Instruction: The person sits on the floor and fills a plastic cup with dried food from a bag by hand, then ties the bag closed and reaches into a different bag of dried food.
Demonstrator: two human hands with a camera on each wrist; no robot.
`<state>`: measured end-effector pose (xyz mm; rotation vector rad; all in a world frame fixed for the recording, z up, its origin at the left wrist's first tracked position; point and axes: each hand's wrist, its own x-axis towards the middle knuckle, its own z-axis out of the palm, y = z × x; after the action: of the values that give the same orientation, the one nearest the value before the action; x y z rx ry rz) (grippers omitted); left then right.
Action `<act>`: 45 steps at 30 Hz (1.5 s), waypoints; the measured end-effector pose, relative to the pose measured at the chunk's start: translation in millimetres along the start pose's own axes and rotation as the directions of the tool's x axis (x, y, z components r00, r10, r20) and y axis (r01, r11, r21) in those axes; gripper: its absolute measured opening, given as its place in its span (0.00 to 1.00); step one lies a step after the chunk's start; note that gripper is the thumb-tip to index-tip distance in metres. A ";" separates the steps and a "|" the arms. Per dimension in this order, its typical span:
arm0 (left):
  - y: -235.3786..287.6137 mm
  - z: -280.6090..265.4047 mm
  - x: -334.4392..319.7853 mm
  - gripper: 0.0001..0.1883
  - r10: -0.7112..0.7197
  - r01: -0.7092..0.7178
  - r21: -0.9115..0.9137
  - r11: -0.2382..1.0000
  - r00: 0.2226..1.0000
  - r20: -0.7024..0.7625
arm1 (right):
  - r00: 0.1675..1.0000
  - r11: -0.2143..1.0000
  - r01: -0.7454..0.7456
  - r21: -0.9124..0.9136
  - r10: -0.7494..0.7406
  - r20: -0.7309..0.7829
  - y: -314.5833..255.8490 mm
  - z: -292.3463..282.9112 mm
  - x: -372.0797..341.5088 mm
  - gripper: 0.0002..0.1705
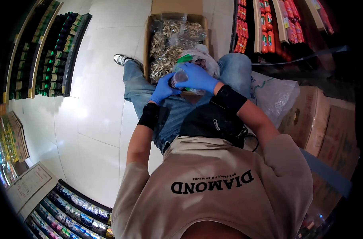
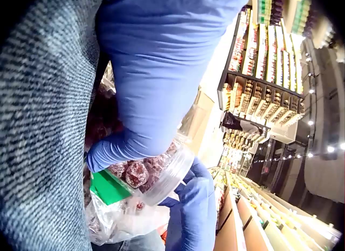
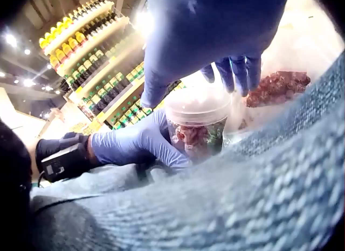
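Observation:
My left hand (image 1: 165,87) in a blue glove grips a small clear plastic tub (image 3: 197,137) of wrinkled dark red dried fruit (image 2: 136,174). On the tub sits a round, see-through lid (image 3: 198,108), tilted toward my right hand in the left wrist view. With thumb and fingers at opposite sides of its rim, my gloved right hand (image 1: 199,77) holds the lid from above. Just beyond the hands lies a clear plastic bag (image 1: 199,51) with more dark red fruit (image 3: 277,88). A green patch (image 2: 109,187) shows beside the tub.
An open cardboard box (image 1: 148,47) holding bags of dried mushrooms (image 1: 163,63) stands between the legs. Bottle shelves (image 1: 58,51) rise at left, shelves of red packages (image 1: 267,32) at right. Beside the right leg lie a clear plastic bag (image 1: 275,95) and cartons (image 1: 308,115).

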<state>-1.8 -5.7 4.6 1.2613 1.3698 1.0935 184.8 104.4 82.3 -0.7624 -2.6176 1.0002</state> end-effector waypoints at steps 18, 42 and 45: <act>-0.4 0.8 2.6 0.45 0.068 -0.068 0.107 0.992 0.998 0.011 | 0.986 0.993 -0.030 -0.111 0.048 0.162 2.9 -6.5 -2.2 0.38; 27.8 1.5 -2.3 0.36 0.047 -0.050 0.090 0.995 0.998 0.036 | 0.993 0.985 0.035 -0.167 -0.016 0.114 10.0 3.0 2.0 0.43; 28.3 0.9 -2.3 0.35 0.035 -0.040 0.127 0.991 0.998 0.043 | 0.992 0.987 0.032 -0.158 -0.012 0.123 9.7 2.2 1.9 0.44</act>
<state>3.5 -6.0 32.4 1.3997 1.4086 1.0130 186.1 110.3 74.2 -0.7267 -2.8316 0.8646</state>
